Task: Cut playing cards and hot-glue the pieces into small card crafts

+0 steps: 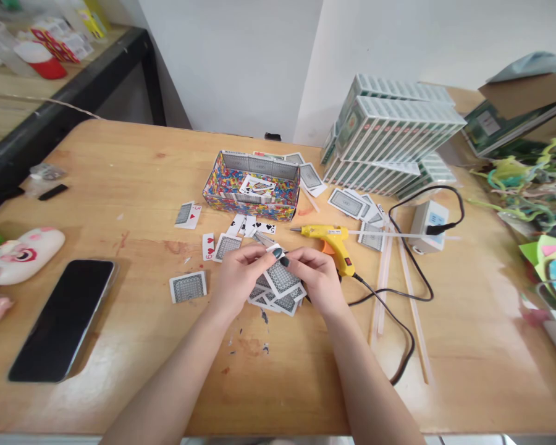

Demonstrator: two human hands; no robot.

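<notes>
Over the middle of the table, my left hand [241, 272] and my right hand [315, 277] pinch the top edge of one playing card [283, 281] between thumbs and fingers. Its grey patterned back faces me, and a white strip at that edge appears bent. Beneath it lies a loose pile of face-down cards [290, 304]. Beyond my hands stands an open box [241, 205] with a colourful patterned outside; cards line its inner back wall and a face card [257, 185] lies inside. A yellow glue gun [327, 233] rests just past my right hand.
More cards [191, 287] are scattered around the box. Clear glue sticks [414, 309] and a black cord lead toward a white power adapter [430, 225] at right. Stacked card packs [398, 130] stand behind. A phone [62, 321] and a white plush toy [32, 253] lie left.
</notes>
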